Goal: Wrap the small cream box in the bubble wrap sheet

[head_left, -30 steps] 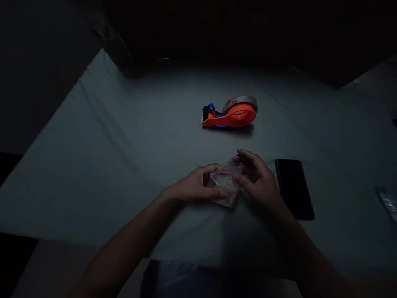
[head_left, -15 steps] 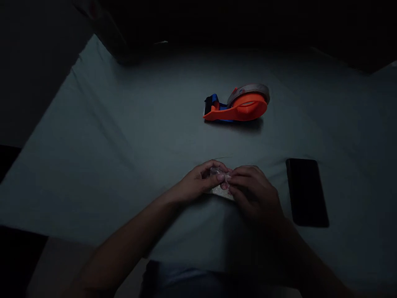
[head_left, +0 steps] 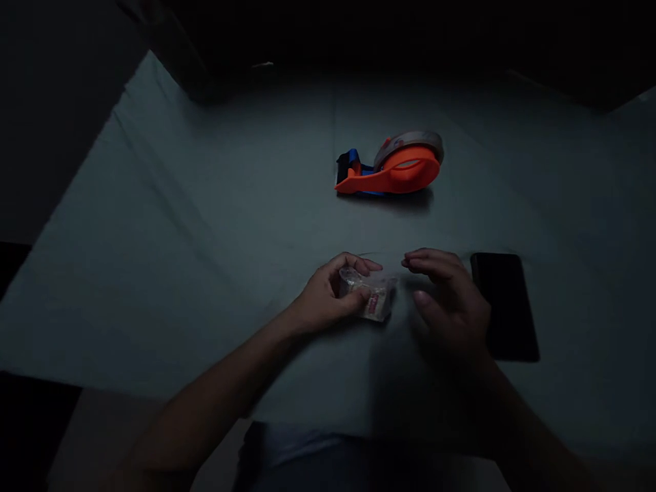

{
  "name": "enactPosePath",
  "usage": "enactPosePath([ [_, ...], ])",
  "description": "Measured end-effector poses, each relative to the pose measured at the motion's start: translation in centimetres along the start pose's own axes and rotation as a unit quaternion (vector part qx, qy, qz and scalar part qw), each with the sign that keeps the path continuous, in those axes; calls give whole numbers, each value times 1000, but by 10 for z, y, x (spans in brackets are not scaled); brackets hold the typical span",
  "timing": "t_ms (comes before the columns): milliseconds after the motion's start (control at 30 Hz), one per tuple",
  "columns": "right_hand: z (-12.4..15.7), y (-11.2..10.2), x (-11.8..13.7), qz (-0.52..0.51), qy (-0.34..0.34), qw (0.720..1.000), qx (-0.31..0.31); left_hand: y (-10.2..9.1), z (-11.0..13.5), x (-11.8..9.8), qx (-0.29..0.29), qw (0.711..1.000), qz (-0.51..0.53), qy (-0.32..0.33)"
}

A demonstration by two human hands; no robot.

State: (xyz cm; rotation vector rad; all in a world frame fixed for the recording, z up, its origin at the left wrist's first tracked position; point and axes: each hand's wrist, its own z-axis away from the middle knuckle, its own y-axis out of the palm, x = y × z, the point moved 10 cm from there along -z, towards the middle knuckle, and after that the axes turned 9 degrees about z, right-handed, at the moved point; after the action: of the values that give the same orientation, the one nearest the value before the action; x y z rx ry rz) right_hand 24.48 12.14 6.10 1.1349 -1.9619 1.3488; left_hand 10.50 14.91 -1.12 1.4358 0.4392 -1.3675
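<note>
My left hand grips a small clear plastic packet with a red printed mark, thumb on top and fingers behind it. What is inside the packet is too dim to make out. To the right of it, my right hand is apart from the packet, its thumb and fingers spread and nothing between them. Farther back on the cloth lies an orange and blue tape dispenser carrying a roll of tape.
A black phone lies just right of my right hand. Pale green cloth covers the table. A dark upright object stands at the back left, and the far edge is in deep shadow.
My right hand has let go of the packet and moved right, its fingers opening. The left hand still holds the packet, whose right side now shows.
</note>
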Motion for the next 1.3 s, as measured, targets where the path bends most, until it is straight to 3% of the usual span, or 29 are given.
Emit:
enactPosePath([
  [100,-2,14,1,31,-19,996,82,6,3,-3,47,997,-61,16],
  [233,-4,18,9,63,-54,987,140,18,8,-5,119,983,-133,41],
  [333,-3,20,13,59,-72,980,178,18,8,-3,111,989,-97,33],
  [467,-1,24,14,75,-84,973,200,16,8,11,104,993,-35,-43],
  [633,4,32,18,93,-101,975,175,14,9,15,110,988,-52,-98],
  [867,7,40,7,85,-48,981,169,18,8,10,149,970,-176,-79],
  [933,8,42,-3,77,-4,981,177,19,9,10,160,965,-191,-81],
  [1033,9,38,-33,35,125,979,155,23,14,11,177,961,-193,-84],
  [1133,8,23,-55,-18,222,972,72,24,15,5,156,969,-188,-45],
  [1233,6,7,-61,-48,244,969,-13,20,14,-4,109,975,-195,21],
  [1300,8,6,-63,-80,246,966,-27,16,13,-13,73,970,-217,78],
])
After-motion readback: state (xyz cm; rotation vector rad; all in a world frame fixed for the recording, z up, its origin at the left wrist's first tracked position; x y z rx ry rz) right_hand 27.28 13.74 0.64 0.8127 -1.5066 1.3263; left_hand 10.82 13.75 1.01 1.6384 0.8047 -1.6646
